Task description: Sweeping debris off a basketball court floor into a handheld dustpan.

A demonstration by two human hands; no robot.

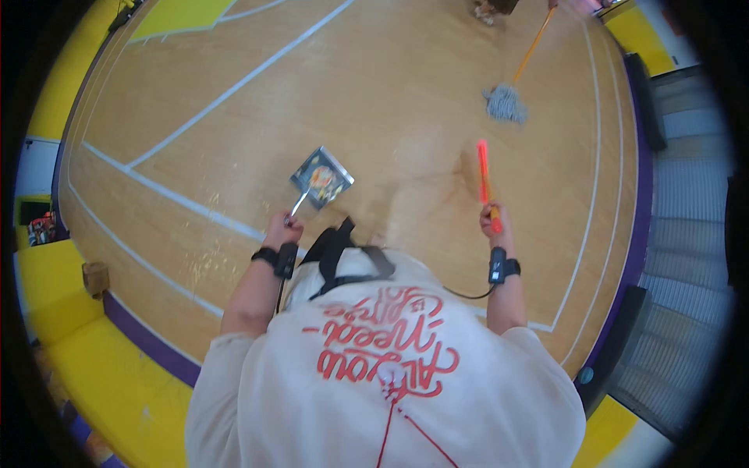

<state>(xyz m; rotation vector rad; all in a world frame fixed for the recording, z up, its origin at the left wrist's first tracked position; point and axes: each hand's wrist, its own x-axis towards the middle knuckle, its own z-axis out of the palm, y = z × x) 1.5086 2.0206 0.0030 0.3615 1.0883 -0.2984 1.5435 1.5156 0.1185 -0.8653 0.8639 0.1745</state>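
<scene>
My left hand [283, 227] grips the thin handle of a metal dustpan [329, 168], held out ahead of me to the left. Yellowish crumbs and an orange-and-white clump of litter [320, 176] lie in the pan. My right hand [495, 220] is closed around the orange handle of a tool with a long, narrow red part [483, 167], likely a brush or broom; its exact form is unclear. On the wooden floor, to the left of my left hand, pale crumbs [205, 263] lie scattered across a white line.
A person [496, 6] stands at the far right, partly cut off, near a grey string mop [505, 104] with an orange handle. Yellow padded blocks [117, 380] edge the left side, with a brown paper bag [95, 279] there. Dark pads [620, 342] line the right edge.
</scene>
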